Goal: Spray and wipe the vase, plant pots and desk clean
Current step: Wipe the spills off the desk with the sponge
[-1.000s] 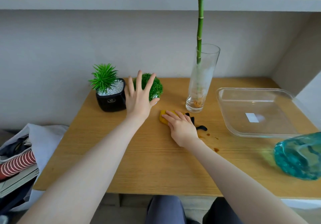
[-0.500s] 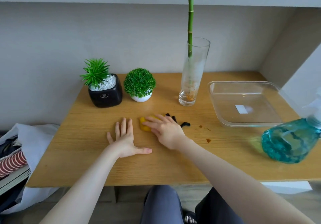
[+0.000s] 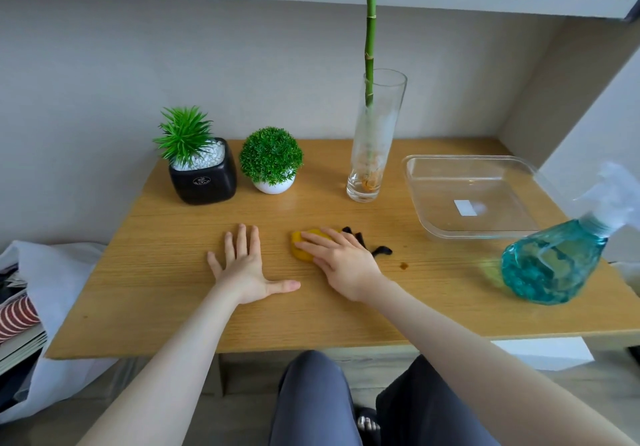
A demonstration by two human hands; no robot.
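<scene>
Two hands: both on the desk, neither lifted.
Right hand: palm down, fingers flat, pressing a yellow cloth against the wood; a press, not a closed grasp. Black strips stick out from under the hand on its right; what they are cannot be told.
Left hand: open and spread flat on bare wood, holding nothing, just left of the cloth; it looks like a brace.
Step in hand: wiping the desk top near its middle, judging by the pressed cloth.
Stain: a small brown spot lies on the wood to the right of the right hand, so the desk is not finished there.
Vase: upright at the back with a green stalk in it; the glass looks cloudy lower down. Whether that is dirt or spray cannot be told.
Black pot: back left, upright, white pebbles on top; no visible dirt, cleaning state unclear.
White pot: just right of the black one, mostly hidden under its round green plant; state unclear.
Spray bottle: blue, standing at the right edge, well apart from both hands.
Tray: clear, between vase and bottle, only a white label inside.
Left to do: the spot for certain, likely the vase; the pots cannot be judged.
</scene>
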